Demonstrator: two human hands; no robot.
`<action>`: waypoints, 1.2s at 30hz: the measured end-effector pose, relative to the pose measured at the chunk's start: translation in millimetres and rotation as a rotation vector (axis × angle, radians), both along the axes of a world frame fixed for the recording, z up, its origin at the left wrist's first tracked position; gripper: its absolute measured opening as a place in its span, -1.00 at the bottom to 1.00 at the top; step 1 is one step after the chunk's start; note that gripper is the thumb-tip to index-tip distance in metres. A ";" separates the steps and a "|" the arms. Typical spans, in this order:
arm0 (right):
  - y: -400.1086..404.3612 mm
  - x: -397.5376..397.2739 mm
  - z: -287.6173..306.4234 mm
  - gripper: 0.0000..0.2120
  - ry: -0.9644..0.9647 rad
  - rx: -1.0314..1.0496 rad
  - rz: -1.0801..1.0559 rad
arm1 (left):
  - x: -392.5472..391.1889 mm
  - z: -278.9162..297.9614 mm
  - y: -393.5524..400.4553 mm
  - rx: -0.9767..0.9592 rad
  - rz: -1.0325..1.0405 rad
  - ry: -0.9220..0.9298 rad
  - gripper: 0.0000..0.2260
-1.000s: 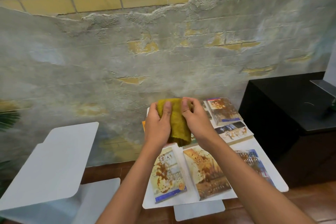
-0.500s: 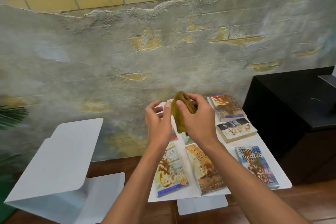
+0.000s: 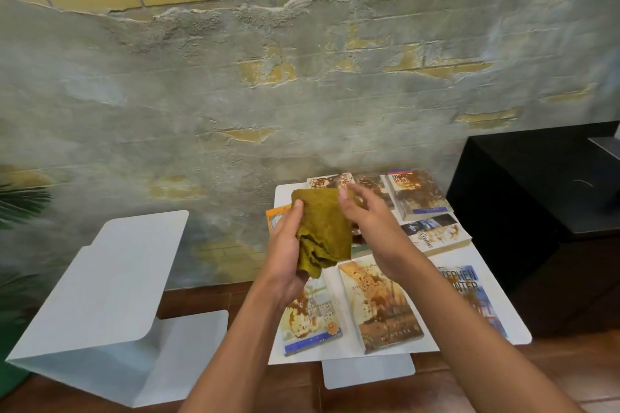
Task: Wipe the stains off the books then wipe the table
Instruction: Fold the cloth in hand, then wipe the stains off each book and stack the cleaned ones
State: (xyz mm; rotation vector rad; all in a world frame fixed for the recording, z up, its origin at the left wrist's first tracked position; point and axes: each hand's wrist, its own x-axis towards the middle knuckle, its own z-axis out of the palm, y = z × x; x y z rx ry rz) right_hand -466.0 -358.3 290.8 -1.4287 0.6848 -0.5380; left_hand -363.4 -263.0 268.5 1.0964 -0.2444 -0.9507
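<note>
Both hands above the stained books (image 3: pixel 379 302): left hand (image 3: pixel 285 258) gripping the cloth (image 3: pixel 323 228), right hand (image 3: pixel 369 221) pinching its top edge.

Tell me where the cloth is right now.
In the head view the cloth is centre frame, held up between the left hand and right hand, above the stained books.

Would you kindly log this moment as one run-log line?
phase: readying cloth | left hand: holds cloth | right hand: fingertips on cloth's top edge | books: stained, untouched | table: unwiped
</note>
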 end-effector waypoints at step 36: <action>31.3 77.0 -94.2 -0.70 -0.200 0.383 -0.126 | 81.1 -88.6 13.7 0.197 -0.125 -0.887 -0.67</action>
